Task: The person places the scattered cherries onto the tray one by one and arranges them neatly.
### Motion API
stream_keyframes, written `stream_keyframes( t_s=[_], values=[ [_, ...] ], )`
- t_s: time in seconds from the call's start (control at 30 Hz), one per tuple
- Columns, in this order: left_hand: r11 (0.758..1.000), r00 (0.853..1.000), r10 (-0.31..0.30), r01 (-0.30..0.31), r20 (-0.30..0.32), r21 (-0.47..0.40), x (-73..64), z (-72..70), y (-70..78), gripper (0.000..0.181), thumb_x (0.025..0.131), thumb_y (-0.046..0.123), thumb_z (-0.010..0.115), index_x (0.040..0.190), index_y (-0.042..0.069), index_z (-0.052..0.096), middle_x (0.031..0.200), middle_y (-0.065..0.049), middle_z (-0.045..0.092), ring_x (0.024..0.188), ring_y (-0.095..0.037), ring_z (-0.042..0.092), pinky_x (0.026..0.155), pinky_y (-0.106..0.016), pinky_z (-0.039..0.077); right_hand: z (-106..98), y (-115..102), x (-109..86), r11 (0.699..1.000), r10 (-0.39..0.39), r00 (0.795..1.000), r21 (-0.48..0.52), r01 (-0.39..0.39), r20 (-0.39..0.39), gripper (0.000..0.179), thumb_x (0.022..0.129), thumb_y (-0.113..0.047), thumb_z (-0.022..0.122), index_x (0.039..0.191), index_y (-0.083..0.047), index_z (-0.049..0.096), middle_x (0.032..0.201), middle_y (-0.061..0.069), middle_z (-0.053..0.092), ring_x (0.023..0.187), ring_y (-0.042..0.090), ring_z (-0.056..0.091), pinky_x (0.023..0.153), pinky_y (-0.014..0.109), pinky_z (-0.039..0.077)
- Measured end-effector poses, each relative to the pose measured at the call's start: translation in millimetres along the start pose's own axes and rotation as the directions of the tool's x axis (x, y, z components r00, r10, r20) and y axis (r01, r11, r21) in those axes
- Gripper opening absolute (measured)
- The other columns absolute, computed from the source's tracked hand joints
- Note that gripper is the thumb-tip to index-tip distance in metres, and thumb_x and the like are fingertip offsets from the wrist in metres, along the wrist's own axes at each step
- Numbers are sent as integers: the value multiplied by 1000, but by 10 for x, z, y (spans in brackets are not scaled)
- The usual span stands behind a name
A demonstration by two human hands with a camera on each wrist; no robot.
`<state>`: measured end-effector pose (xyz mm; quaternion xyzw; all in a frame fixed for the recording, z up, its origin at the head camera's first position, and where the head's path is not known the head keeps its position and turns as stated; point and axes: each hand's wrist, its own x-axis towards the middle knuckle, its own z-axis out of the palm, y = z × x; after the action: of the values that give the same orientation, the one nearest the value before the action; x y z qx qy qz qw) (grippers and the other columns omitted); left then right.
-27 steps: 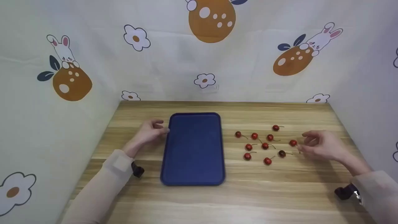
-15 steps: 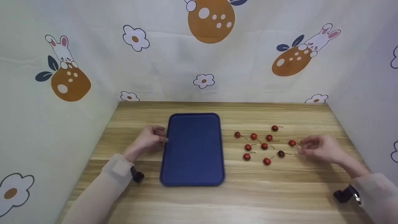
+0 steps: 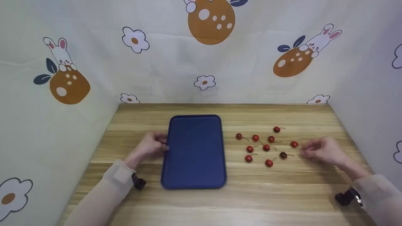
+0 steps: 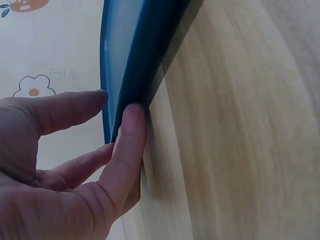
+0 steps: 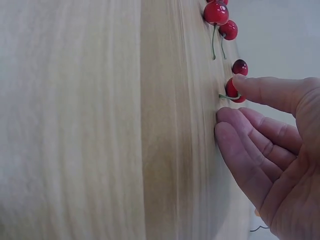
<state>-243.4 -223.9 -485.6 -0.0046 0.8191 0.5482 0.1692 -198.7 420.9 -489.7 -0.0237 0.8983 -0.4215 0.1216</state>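
Note:
A dark blue tray (image 3: 194, 153) lies flat on the wooden table. At its left rim, my left hand (image 3: 150, 146) holds the edge, thumb on the rim and fingers against the outer side, as the left wrist view shows up close. To the right of the tray lie several red cherries (image 3: 266, 147) with thin stems. My right hand (image 3: 323, 151) is by the rightmost cherry (image 3: 294, 144). In the right wrist view, the thumb (image 5: 265, 91) and fingertips stand apart, with the stem (image 5: 229, 96) between them and the thumb tip overlapping the cherry.
Behind the table (image 3: 201, 205) hangs a pale cloth (image 3: 169, 62) printed with rabbits, orange fruit and flowers; it also covers both sides. One darker cherry (image 3: 283, 155) lies close to my right fingertips.
My left hand has slid along the tray's left rim toward me. My right fingers have come lower and closer together by the rightmost cherry's stem. Tray and cherries stay in place.

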Motion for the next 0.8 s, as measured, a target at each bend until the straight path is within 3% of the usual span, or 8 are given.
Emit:
stream_keyframes(
  t_s=[0.23, 0.47, 0.8],
  values=[
    [1000, 1000, -8, 8, -26, 15, -28, 6, -13, 70, 87, -11, 75, 154, -15, 56, 133, -32, 70, 99, -20, 74, 85, -36, 72, 62, -10, 22, 1000, -2, 1000, -29, 2, -22, 34, 96, -11, 87, 116, 15, 78, 97, 18, 86, 72, 6, 76, 65, 27, 69],
    [1000, 1000, -6, 6, -1, 19, -18, 8, -25, 67, 90, -12, 70, 156, -14, 55, 133, -33, 72, 97, -20, 74, 79, -39, 72, 105, -20, 42, 997, -22, 998, -77, 18, -53, 30, 95, -11, 87, 113, 12, 80, 94, 20, 85, 67, 5, 74, 60, 26, 66],
    [999, 1000, -4, 4, -4, 36, 12, -5, -48, 64, 91, -13, 69, 155, -13, 56, 132, -33, 73, 97, -20, 75, 78, -37, 71, 112, -32, 46, 992, -36, 995, -124, 25, -89, 25, 98, -12, 84, 113, 8, 83, 86, 13, 84, 63, 6, 70, 57, 24, 63]
  ],
)
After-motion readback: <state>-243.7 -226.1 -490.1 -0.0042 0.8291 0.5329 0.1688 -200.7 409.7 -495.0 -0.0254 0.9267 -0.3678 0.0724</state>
